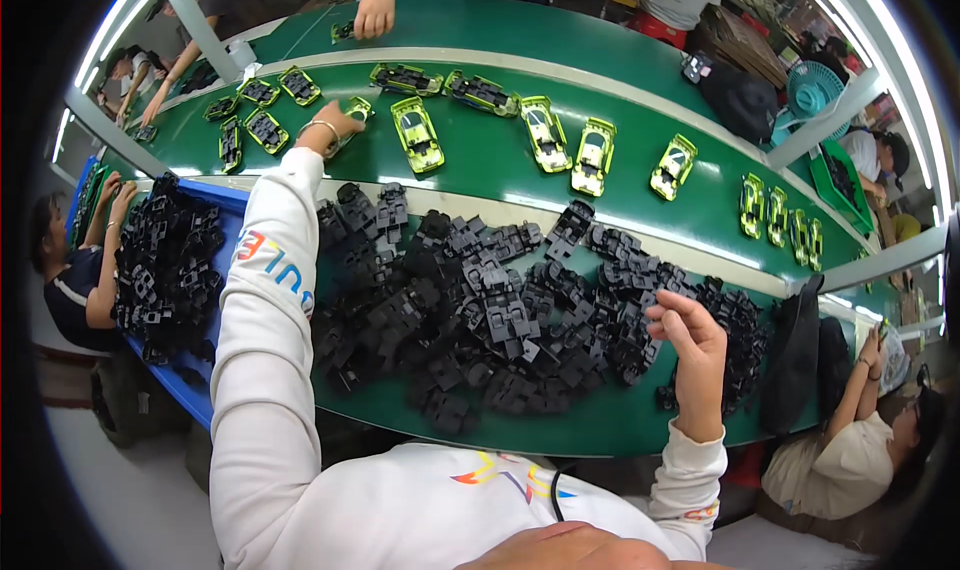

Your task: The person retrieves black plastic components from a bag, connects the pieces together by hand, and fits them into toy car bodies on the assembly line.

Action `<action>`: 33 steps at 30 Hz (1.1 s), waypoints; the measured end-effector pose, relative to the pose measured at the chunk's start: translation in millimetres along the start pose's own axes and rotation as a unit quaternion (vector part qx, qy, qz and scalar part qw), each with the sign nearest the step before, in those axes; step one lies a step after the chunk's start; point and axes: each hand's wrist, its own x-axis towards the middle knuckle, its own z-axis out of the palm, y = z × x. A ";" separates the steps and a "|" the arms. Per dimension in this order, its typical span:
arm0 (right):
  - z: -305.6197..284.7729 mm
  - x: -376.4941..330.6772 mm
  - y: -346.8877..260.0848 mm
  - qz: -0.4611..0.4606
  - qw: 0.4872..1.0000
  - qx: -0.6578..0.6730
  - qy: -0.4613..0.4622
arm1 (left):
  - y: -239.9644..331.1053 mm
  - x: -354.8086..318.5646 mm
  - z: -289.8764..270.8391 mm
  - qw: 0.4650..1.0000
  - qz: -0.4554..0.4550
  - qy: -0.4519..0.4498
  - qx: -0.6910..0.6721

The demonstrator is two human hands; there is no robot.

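Observation:
My left hand (341, 123), with a bracelet at the wrist, reaches far out over the green belt. Its fingers close on a lime-green toy car body (357, 111), partly covered by the hand. Near the heap's right side, my right hand (697, 352) hovers with loosely bent fingers apart and nothing visible in them. Below and between my arms lies a large heap of black plastic car interior parts (505, 305). Right of my left hand, an upright green toy car (416, 135) stands on the belt, and beside it lies an overturned one (405, 79) showing its black underside.
At my left stands a blue bin (232, 195) holding more black parts. Several more green cars (594, 157) sit along the belt (480, 155). Metal posts (840, 110) rise at both sides. Co-workers sit left and right; another person's hand (375, 12) reaches over the far side.

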 end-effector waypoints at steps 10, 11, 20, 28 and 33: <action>19.0 15.7 -7.7 -0.016 0.999 -0.034 -0.030 | 14.9 -22.2 -28.7 0.985 -0.091 0.059 -0.133; 21.7 20.3 -5.8 -0.019 0.997 -0.051 -0.047 | 7.6 -18.5 -40.0 0.981 -0.068 0.062 -0.172; 48.4 53.9 7.0 -0.046 0.987 -0.115 -0.101 | 50.4 -99.2 -85.6 0.897 -0.043 -0.146 -0.416; 56.7 53.7 6.1 -0.055 0.981 -0.146 -0.116 | 84.2 -161.9 -88.2 0.950 0.159 -0.189 -0.193; 64.3 47.4 -0.2 -0.070 0.976 -0.172 -0.115 | 101.1 -178.0 -78.8 0.954 0.223 -0.192 -0.058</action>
